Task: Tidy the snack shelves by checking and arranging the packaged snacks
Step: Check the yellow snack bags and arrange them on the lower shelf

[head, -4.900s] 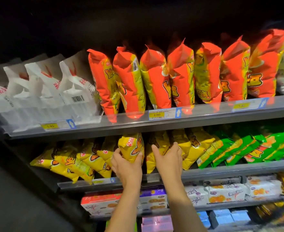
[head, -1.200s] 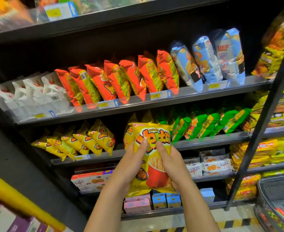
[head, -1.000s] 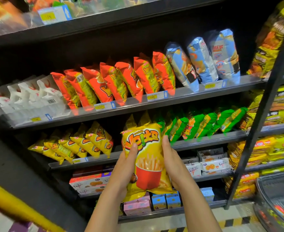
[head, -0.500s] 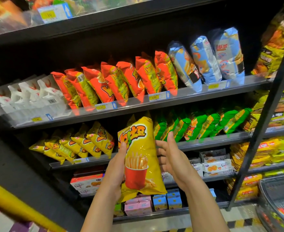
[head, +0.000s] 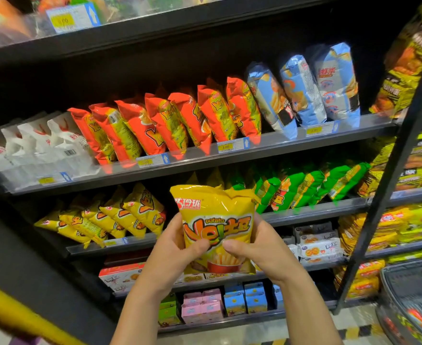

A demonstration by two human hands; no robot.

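Note:
A yellow potato-stick snack bag (head: 215, 220) is held upright in front of the shelves, its printed front facing me. My left hand (head: 172, 247) grips its left edge with the thumb pressed on the front. My right hand (head: 257, 245) grips the right edge the same way. Behind it, on the second shelf (head: 312, 207), stand more yellow bags (head: 120, 215) at the left and green bags (head: 309, 185) at the right, with a gap between them.
The shelf above carries white bags (head: 38, 148), orange bags (head: 170, 123) and blue bags (head: 309, 88). Lower shelves hold biscuit packs (head: 317, 245) and small boxes (head: 220, 302). A black upright post (head: 389, 180) stands at the right, a basket (head: 411, 300) at bottom right.
The yellow bag was taken off the second shelf. It has turned from angled to front-facing. My right hand, open beside it half a second ago, now grips its right edge.

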